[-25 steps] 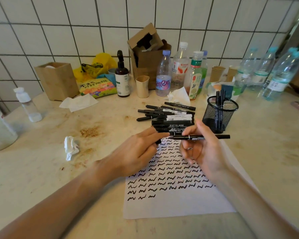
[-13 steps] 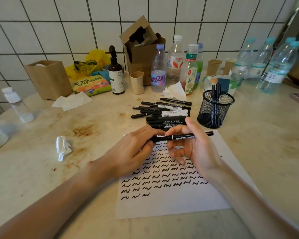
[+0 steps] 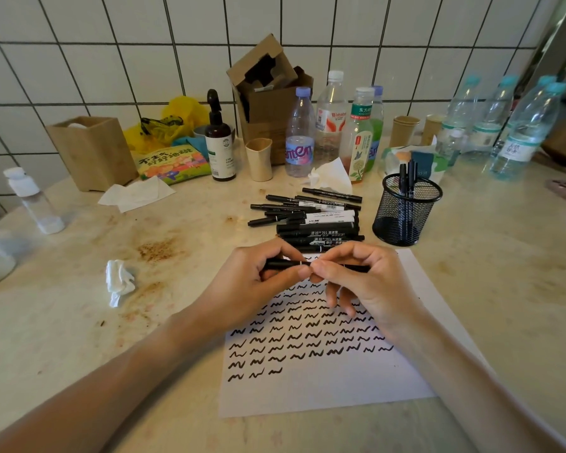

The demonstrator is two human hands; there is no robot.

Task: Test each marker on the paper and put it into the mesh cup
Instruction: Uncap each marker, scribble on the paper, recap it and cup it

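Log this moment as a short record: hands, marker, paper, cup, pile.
left hand: grips one end of the black marker
right hand: pinches its other end
marker: held level above the paper
paper: rows of black squiggles, bottom row part filled
mesh cup: upright, right of the pile, a few markers inside
marker pile: lies beyond the paper

Two bare forearms, no sleeves, hands (image 3: pixel 311 282) without rings

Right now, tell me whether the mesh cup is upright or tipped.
Upright. The mesh cup stands on its base on the counter, rim up, with a few markers standing inside.
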